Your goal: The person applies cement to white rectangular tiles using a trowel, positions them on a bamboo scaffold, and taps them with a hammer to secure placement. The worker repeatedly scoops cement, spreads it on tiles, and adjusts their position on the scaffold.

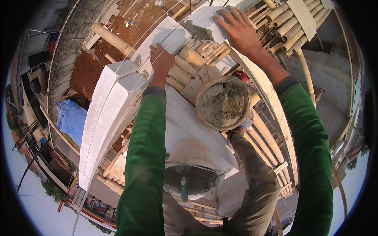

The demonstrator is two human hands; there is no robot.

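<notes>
My left hand [161, 61] rests on the near edge of a white block [167, 35] on top of the wall, its fingers stretched over the surface. Farther right, my right hand [238, 33] lies with fingers spread on another white block [206, 21]. Grey wet mortar [199, 30] shows at the joint between these two blocks. Below the hands stands a round bucket [201, 106] with mortar inside. Nearer to me, a pale, mortar-stained container [193, 151] has a tool with a teal handle [184, 190] at its dark opening.
A long row of white blocks [96, 118] curves along the left. Bamboo poles [262, 133] form the scaffold underfoot, and more bamboo [289, 25] is stacked at the far right. A thin string [151, 25] runs along the wall. A blue tarp [71, 120] lies beyond it.
</notes>
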